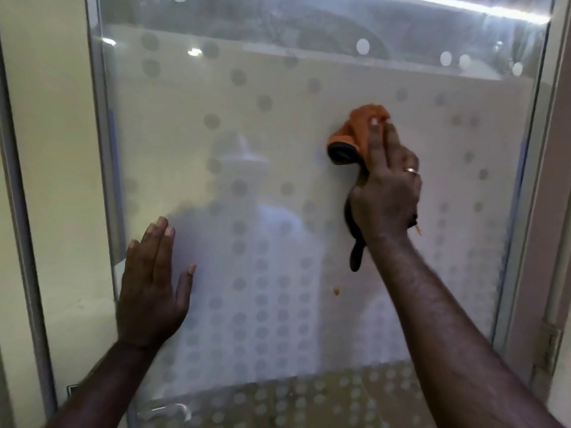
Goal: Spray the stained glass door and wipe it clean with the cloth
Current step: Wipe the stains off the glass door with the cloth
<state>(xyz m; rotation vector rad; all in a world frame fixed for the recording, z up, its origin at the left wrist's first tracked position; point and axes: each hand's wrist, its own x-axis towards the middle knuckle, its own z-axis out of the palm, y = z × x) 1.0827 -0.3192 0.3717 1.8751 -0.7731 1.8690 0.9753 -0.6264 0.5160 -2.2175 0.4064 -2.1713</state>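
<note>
A frosted glass door point(278, 143) patterned with round dots fills the view. My right hand point(386, 186) presses an orange and black cloth point(355, 134) flat against the glass at the upper right, fingers straight over the cloth. A black end of the cloth hangs down below my wrist. My left hand point(153, 282) lies flat on the glass at the lower left, fingers spread and straight, holding nothing. A small orange spot point(336, 291) sits on the glass below the cloth. No spray bottle is in view.
A metal door frame point(99, 149) runs along the left edge and another point(531, 180) along the right, with a hinge point(551, 344) at the lower right. A door handle point(167, 410) shows behind the glass at the bottom left. A cream wall point(46, 149) stands at the left.
</note>
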